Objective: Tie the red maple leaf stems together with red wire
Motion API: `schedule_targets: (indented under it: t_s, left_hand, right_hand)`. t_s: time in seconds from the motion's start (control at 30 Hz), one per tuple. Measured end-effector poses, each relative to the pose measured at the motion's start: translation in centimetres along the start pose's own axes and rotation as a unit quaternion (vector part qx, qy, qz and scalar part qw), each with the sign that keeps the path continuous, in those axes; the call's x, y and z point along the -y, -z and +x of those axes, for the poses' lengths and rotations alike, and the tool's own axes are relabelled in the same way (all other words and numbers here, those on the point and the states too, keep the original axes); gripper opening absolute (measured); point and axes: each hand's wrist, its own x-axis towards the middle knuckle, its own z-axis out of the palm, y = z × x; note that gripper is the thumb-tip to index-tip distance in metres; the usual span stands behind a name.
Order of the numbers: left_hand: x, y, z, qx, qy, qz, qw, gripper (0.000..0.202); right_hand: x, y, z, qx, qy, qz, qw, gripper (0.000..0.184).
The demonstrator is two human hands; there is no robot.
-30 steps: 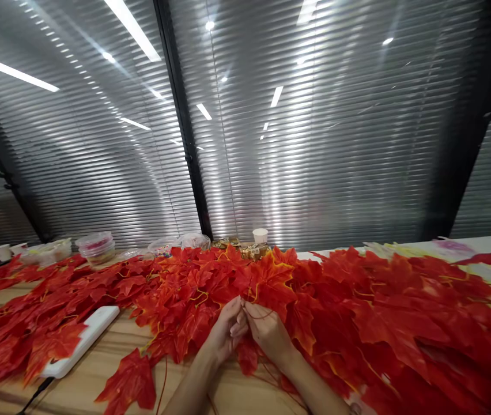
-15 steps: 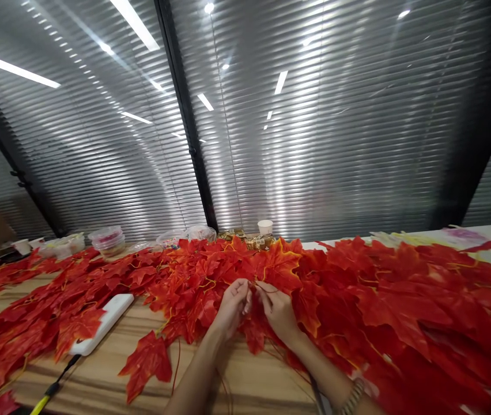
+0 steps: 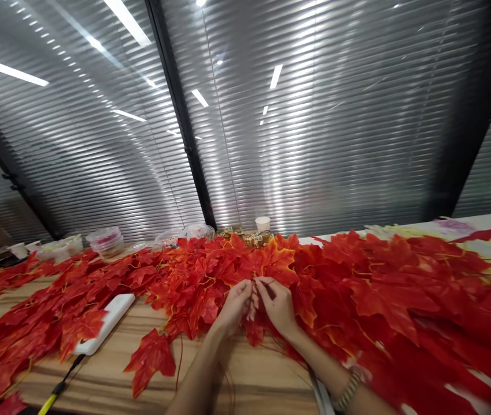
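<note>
Left hand [image 3: 235, 305] and right hand [image 3: 278, 304] meet fingertip to fingertip at the middle of the desk [image 3: 245, 386], both pinched shut on a thin stem among the red maple leaves [image 3: 211, 276]. Left of them lie a loose leaf [image 3: 150, 360] and a white power bank [image 3: 105, 323]. Risk: a hard tug could snap the stem or drag neighbouring leaves into tangles.

A wooden table [image 3: 249, 386] is being backed by glass walls covered with closed grey blinds [image 3: 336, 144], divided by a black frame post [image 3: 182, 121]; ceiling strip lights are being reflected.
</note>
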Motion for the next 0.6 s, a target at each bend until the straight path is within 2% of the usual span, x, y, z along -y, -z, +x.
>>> schedule_targets:
  t_s: [0.17, 0.33, 0.4, 0.5, 0.6]
  left_hand:
    - [-0.4, 0.0, -0.1, 0.014, -0.009, -0.012, 1.0, 0.033]
    - [-0.6, -0.2, -0.4, 0.018, 0.02, -0.014, 1.0, 0.029]
    - [-0.5, -0.2, -0.5, 0.022, 0.023, -0.023, 0.999, 0.029]
    - [-0.4, 0.0, -0.4, 0.007, 0.0, -0.046, 0.999, 0.029]
    - [-0.7, 0.5, -0.1, -0.056, -0.051, -0.094, 0.993, 0.028]
  right_hand:
    - [-0.3, 0.4, 0.6, -0.044, -0.095, 0.074, 0.992, 0.027]
    - [-1.2, 1.5, 2.0, -0.145, -0.144, 0.131, 0.97, 0.031]
    - [-1.2, 1.8, 2.2, -0.154, -0.155, 0.143, 0.965, 0.033]
    - [-0.8, 1.6, 1.7, -0.081, -0.171, 0.18, 0.965, 0.036]
    - [-0.2, 1.0, 0.9, 0.077, -0.181, 0.213, 0.957, 0.032]
